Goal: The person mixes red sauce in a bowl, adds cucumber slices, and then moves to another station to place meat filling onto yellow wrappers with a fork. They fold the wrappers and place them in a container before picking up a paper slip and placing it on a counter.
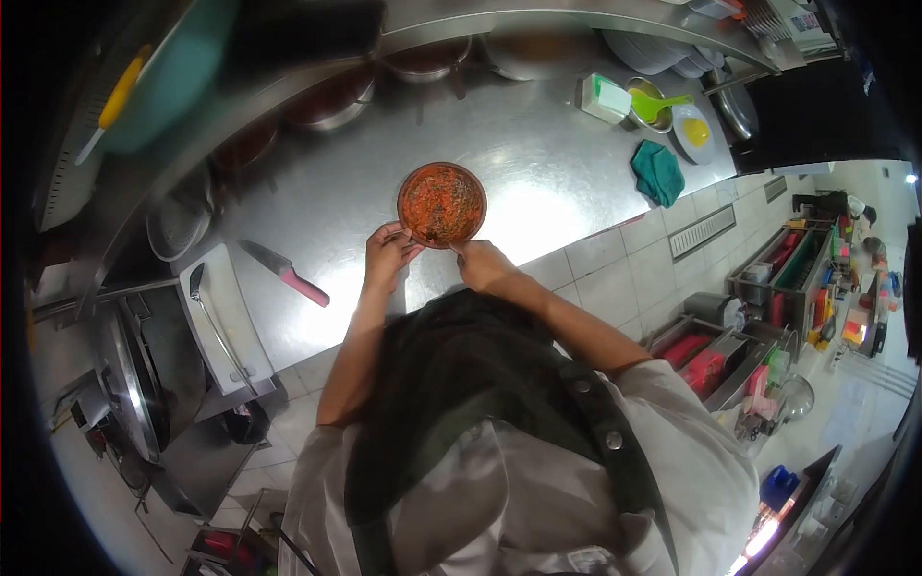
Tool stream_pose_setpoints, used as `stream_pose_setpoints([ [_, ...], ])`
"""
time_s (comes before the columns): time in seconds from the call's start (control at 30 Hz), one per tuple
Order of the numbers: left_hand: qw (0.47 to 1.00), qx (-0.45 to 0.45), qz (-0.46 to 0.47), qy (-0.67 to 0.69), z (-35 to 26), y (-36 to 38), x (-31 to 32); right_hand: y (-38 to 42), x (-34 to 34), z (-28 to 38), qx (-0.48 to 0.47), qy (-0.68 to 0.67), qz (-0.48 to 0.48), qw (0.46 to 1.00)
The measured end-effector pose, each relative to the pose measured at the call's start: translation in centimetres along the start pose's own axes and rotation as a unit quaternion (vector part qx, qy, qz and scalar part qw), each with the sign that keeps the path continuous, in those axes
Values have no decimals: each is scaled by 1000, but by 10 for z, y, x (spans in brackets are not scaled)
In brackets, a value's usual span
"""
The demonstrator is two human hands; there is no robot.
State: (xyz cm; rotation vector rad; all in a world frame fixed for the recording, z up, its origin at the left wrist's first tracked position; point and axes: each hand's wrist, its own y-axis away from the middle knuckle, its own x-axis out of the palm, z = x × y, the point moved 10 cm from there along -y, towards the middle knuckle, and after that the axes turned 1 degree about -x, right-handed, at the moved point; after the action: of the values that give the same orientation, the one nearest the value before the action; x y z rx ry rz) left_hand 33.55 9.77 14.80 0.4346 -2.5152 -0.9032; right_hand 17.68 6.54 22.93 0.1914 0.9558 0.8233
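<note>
A round brown bowl (pixel 401 205) filled with a chunky red-orange mixture flecked with dark green sits at the near side of the steel counter. My left hand (pixel 386 255) holds its lower left rim, fingers bent against the edge. At the lower right of the bowl, my right hand (pixel 488 268) grips the rim between thumb and fingers, which are partly hidden. Left of my left hand lies a knife (pixel 284 272) with a pink-red handle, its dark blade pointing away to the left.
A white board (pixel 213 317) with a long-handled ladle (pixel 217 326) lies at left. Pans (pixel 331 108) stand under the overhead shelf. At right are a teal cloth (pixel 658 173), a white-green container (pixel 606 99), a metal bowl with a lime-green utensil (pixel 663 100) and a plate (pixel 692 134).
</note>
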Motion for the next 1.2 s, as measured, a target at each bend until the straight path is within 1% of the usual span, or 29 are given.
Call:
stream_pose_setpoints([
  [0.03,1000,-4,6,8,1,0,0,0,1,-1,-1,-2,0,1000],
  [0.1,1000,-8,0,11,3,0,-2,3,-13,3,1,5,-47,999],
  [0.13,1000,-13,-5,16,5,0,-2,4,-16,2,3,4,-49,999],
  [0.2,1000,-19,-7,12,6,2,-2,7,-16,4,-33,32,-17,999],
  [0.23,1000,-21,-11,10,6,2,-2,7,-19,-4,-30,33,-20,999],
  [0.3,1000,-21,-8,9,7,1,-2,5,-34,-14,-51,155,-87,983],
  [0.33,1000,-20,-10,8,8,0,-3,4,-40,-18,-68,227,-96,967],
  [0.37,1000,-19,-9,7,8,0,-4,0,-47,-21,-68,228,-97,967],
  [0.43,1000,-18,-15,8,9,-2,-5,-5,-64,-17,-96,301,-141,938],
  [0.47,1000,-18,-13,9,10,-1,-4,-6,-73,-13,-106,281,-178,937],
  [0.5,1000,-15,-13,5,8,-2,-5,-6,-76,-13,-107,283,-178,936],
  [0.57,1000,-9,-16,4,6,-3,-6,-9,-79,-12,-84,298,-157,938],
  [0.6,1000,-8,-17,4,6,-4,-6,-8,-80,-6,-88,300,-156,937],
  [0.67,1000,-10,-18,7,5,-4,-5,-2,-70,-1,-58,328,-118,936],
  [0.7,1000,-5,-24,11,3,-3,-6,2,-69,9,-63,324,-130,935],
  [0.77,1000,-4,-28,14,6,-1,-4,2,-65,21,-56,302,-87,948],
  [0.8,1000,-3,-24,14,6,-1,-4,1,-63,22,-57,303,-86,947],
  [0.9,1000,0,-20,23,6,-5,-6,-4,-62,30,-68,320,-90,941],
  [1.0,1000,1,-18,16,5,-4,-5,-5,-65,24,-49,313,-115,942],
  [1.07,1000,3,-20,6,6,-1,-2,-8,-66,26,-98,313,-162,931],
  [1.2,1000,12,-27,0,2,1,-1,1,-67,23,-87,309,-159,934],
])
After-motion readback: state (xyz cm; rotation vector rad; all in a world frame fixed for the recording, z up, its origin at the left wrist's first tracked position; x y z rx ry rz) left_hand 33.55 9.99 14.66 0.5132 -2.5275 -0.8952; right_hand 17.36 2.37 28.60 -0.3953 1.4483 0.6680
